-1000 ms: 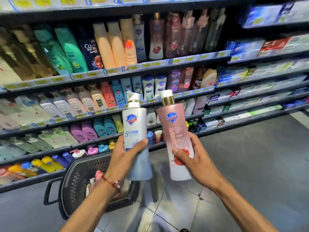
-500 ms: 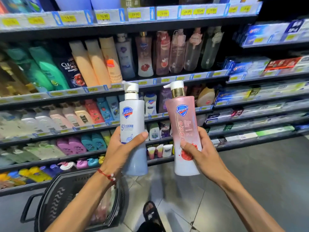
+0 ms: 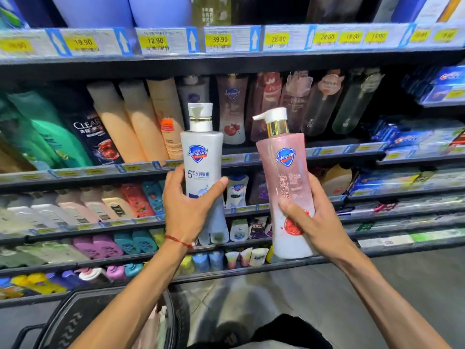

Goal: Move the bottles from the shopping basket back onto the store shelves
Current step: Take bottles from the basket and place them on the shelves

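count in hand: two, one white bottle (image 3: 202, 157) and one pink bottle (image 3: 284, 177), both raised at the middle of the frame in front of the shelves (image 3: 226, 62), apart from each other
white bottle: centre-left, nearly upright, white cap with a gold band, blue shield logo
pink bottle: centre-right, leaning a little to the left, gold collar, white pump head, red fruit picture low on the front
left hand (image 3: 187, 210): wrapped round the lower half of the white bottle, thumb across the front
right hand (image 3: 314, 222): wrapped round the lower half of the pink bottle, thumb on the front, fingers behind
bracelet (image 3: 176, 240): one red string on the left wrist
basket (image 3: 75, 321): one, black, lower left of the frame under the left forearm; something pale shows inside, number cannot be told
peach bottles (image 3: 137, 122): three side by side, left of the white bottle's cap
price tags (image 3: 220, 39): four readable along the top rail, 19.90, 12.90, 39.90, 28.00; the rest blurred
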`<state>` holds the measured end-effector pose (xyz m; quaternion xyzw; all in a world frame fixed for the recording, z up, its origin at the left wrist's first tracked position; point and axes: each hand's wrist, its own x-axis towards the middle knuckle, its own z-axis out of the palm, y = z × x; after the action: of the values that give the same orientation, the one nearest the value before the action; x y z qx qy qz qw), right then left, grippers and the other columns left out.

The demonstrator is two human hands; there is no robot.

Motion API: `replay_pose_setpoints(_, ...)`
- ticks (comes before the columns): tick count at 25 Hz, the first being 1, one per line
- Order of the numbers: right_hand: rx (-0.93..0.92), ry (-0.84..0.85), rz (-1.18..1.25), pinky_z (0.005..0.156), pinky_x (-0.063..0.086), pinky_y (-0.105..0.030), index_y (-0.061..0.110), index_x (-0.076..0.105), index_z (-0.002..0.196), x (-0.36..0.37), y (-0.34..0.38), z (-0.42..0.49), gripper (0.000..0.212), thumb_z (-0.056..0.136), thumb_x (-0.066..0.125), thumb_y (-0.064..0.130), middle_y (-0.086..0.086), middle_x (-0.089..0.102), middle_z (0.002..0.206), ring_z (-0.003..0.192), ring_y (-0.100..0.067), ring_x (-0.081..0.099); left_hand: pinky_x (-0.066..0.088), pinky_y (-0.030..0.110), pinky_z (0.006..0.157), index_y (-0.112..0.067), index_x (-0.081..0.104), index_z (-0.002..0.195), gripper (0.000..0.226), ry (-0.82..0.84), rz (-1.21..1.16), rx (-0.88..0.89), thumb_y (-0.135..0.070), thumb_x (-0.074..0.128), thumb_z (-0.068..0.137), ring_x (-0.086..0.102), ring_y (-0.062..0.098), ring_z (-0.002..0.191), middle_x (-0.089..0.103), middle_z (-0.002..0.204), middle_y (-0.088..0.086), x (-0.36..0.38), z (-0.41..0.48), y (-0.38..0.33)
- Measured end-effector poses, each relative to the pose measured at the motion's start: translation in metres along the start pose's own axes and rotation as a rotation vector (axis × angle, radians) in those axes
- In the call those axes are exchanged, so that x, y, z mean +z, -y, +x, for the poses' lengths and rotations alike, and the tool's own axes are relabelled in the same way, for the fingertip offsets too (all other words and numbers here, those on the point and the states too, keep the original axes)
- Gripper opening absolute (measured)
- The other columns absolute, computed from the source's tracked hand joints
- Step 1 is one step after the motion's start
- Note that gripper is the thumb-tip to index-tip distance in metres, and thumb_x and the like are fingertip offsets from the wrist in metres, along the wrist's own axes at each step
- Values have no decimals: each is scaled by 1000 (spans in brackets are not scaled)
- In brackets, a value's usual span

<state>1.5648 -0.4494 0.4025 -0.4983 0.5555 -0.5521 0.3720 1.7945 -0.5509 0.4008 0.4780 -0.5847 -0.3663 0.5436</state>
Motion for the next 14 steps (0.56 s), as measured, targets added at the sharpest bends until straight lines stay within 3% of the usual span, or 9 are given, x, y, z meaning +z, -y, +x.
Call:
replay_pose_setpoints(3,9,46,28,84,55,-19,21,51,139,-1,0,35,59,88,81,24,17,74,113,99,-2,70,51,18,85,-23,72,110,53,-91,85,92,-47,91,67,63,-2,95,69,108,0,12,25,-4)
replay_pose_setpoints(7,-12,59,36,94,56,-26,24,51,142,-8,-3,64,66,84,79,36,9,72,125,112,-10,70,58,33,95,-22,69,130,70,-150,117,134,-39,95,68,69,4,108,74,118,-11,26,45,-6)
replay_pose_setpoints(9,-23,80,46,100,54,-31,24,50,145,-14,-5,79,74,80,78,45,6,71,129,117,-14,69,57,34,98,-19,66,135,75,-168,105,166,-35,96,68,69,3,110,73,121,-11,37,52,-9)
replay_pose_setpoints(12,-49,74,42,94,57,-28,26,48,143,-22,-4,95,73,80,77,47,9,71,123,112,-12,70,56,28,99,-16,65,135,75,-214,115,262,-33,96,68,68,0,111,72,121,-13,50,61,-16)
replay_pose_setpoints(14,-51,66,42,89,57,-25,26,47,141,-27,-5,100,66,84,75,42,13,71,118,108,-9,71,56,35,100,-14,63,137,78,-212,117,317,-34,96,69,68,7,114,71,124,-8,56,70,-15)
